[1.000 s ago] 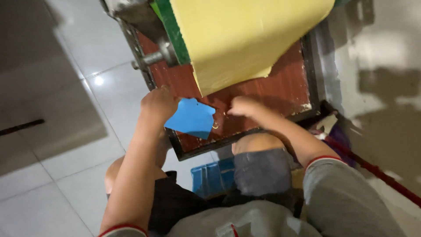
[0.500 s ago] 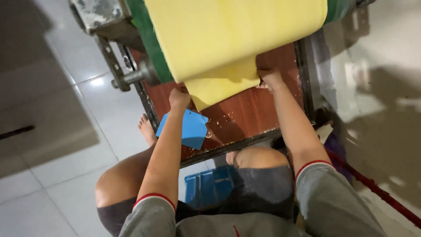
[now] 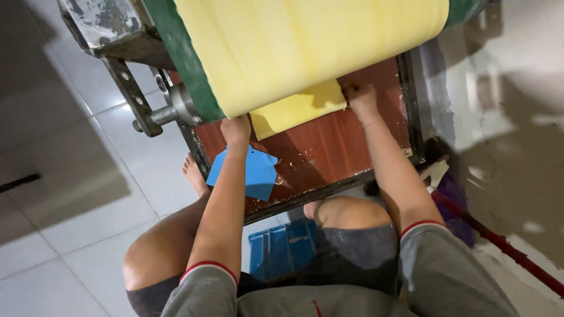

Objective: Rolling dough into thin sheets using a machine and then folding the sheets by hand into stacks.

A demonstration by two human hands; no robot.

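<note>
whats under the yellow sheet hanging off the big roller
Under the hanging yellow sheet lies the reddish-brown wooden board, with crumbs and a blue plastic scraper. The left hand and right hand grip the sheet's corners. The board's far end is covered.

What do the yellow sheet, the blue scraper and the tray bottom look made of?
Yellow sheet: probably soft dough, matte, hanging limp off the roller. Blue scraper: likely thin plastic, smooth and evenly coloured. Tray bottom: wood or wood-look laminate, reddish-brown with grain lines, slightly glossy.

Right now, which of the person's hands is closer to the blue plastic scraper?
Left. The left hand grips the yellow sheet just above the blue scraper; the right hand holds the sheet's other corner, farther away.
</note>
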